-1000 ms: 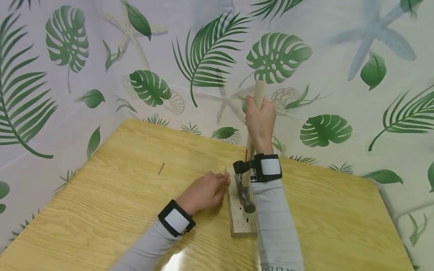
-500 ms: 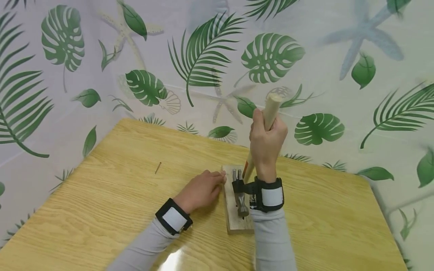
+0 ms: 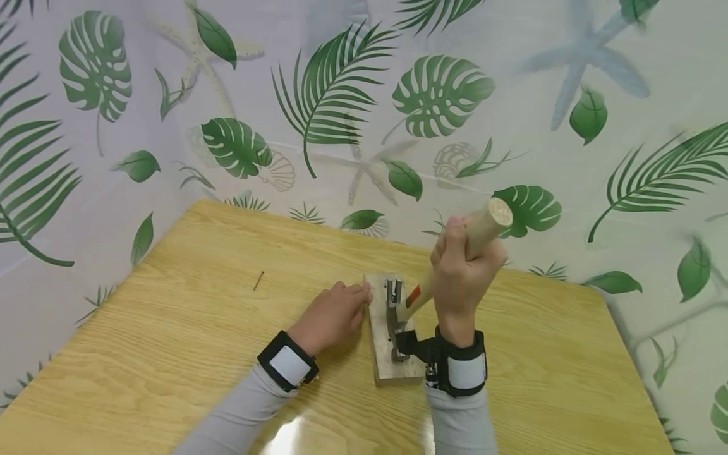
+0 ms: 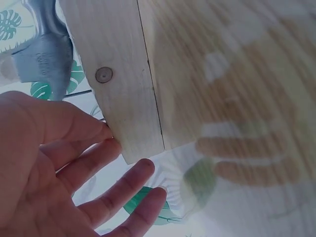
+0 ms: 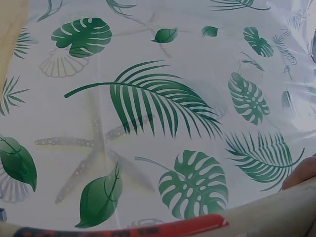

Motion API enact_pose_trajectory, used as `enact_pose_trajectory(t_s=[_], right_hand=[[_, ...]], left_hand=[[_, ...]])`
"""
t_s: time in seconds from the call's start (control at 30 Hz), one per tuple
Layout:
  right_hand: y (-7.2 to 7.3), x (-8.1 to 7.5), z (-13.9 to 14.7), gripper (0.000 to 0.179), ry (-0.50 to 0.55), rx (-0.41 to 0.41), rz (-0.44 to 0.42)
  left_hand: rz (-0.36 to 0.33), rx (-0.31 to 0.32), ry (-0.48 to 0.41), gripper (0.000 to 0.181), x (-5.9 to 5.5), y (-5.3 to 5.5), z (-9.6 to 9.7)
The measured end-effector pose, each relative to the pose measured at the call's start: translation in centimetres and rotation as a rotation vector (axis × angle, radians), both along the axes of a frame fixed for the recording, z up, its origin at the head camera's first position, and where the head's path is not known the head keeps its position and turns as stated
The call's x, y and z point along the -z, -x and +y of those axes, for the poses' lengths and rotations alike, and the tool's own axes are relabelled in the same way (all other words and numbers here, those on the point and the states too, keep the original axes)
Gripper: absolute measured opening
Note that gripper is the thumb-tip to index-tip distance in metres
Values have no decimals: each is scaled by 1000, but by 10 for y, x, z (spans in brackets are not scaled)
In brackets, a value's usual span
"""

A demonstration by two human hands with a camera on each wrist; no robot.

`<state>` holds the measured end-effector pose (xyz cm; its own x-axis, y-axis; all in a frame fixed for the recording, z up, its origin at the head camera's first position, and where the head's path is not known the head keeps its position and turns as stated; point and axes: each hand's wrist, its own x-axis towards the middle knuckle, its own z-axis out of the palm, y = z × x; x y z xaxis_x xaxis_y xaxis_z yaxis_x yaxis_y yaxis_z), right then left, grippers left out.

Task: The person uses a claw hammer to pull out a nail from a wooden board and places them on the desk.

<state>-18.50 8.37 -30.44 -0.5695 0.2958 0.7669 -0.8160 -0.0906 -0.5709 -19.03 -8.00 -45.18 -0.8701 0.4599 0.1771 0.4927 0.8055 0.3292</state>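
Observation:
My right hand [image 3: 463,272] grips the pale wooden handle [image 3: 423,291] of a claw hammer, whose end rises toward the head camera. The hammer's metal head [image 3: 394,316] lies over a short wooden block [image 3: 406,373], claw at the far end. Whether the claw holds a nail I cannot tell. My left hand [image 3: 330,316] holds the block's left edge near its far end. In the left wrist view, the left thumb and index fingertips meet at the block's edge [image 4: 123,113], the other fingers extended. The right wrist view shows part of the handle, with a red band [image 5: 192,226].
A loose nail [image 3: 258,280] lies on the wood-grain table [image 3: 188,316], left of the hands. Behind the table hangs a white sheet [image 3: 324,189] printed with leaves and starfish.
The right hand has drawn back toward the body, tilting the handle's end up and toward the camera. The hammer head has tipped over the block. The left hand stays at the block's edge.

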Motion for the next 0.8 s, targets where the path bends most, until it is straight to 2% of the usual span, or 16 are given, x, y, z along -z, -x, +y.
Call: enact_pose_trajectory(t_s=[0.13, 0.3, 0.43, 0.6, 0.7, 0.8], right_hand=[[-24, -2, 4, 31, 121, -57, 65], [-43, -4, 7, 35, 161, -120, 74], [-45, -5, 8, 35, 167, -128, 65], [-45, -7, 13, 33, 176, -112, 74], [-47, -10, 16, 32, 169, -111, 70], [-50, -12, 18, 33, 165, -121, 67]], left_hand=[[4, 13, -14, 33, 1, -1, 1], [15, 13, -54, 31, 4, -3, 1], [2, 16, -81, 33, 7, -3, -2], [-22, 8, -119, 34, 4, -3, -2], [-30, 25, -192, 36, 2, 0, 2], [-66, 81, -299, 36, -1, 0, 9]])
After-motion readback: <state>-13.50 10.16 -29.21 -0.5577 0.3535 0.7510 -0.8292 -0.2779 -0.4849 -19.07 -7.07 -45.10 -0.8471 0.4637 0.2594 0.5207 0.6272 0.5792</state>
